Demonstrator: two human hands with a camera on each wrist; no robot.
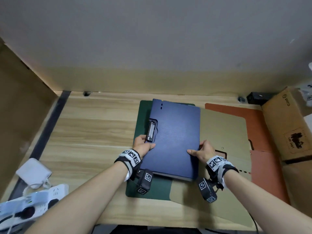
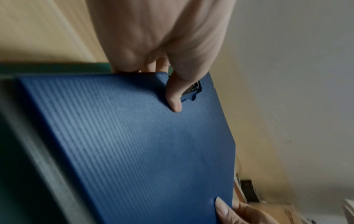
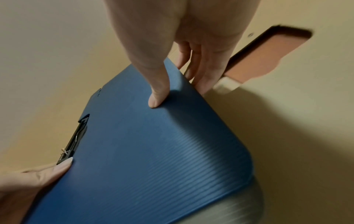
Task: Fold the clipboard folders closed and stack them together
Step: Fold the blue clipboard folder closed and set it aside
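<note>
- Both hands pinch the closed dark-blue ribbed plastic clipboard folder (image 1: 173, 137): the left hand (image 1: 143, 146) has its thumb on the cover just beside the black metal clip (image 1: 150, 131) with fingers curled under the left edge, and the right hand (image 1: 201, 152) has its thumb on top and fingers under the right edge.
- The blue folder sits over the closed dark-green folder (image 1: 152, 188) on the wooden bench (image 1: 94, 129), skewed a little and shifted toward the far side, so the green one shows along the left and near edges. Its near edge looks slightly raised, though I cannot tell for sure.
- Judged from this, the step in hand is squaring the blue folder on the green one. Done well, it means keeping both thumbs pressing the cover shut, turning the folder until the edges run parallel, then drawing it nearer so the corners meet.
- Lower it flat rather than dropping it; the ribbed covers may slide.
- The tan folder (image 1: 224, 132) and the rust-orange folder (image 1: 263, 166) lie spread open to the right, overlapping, not yet folded.
</note>
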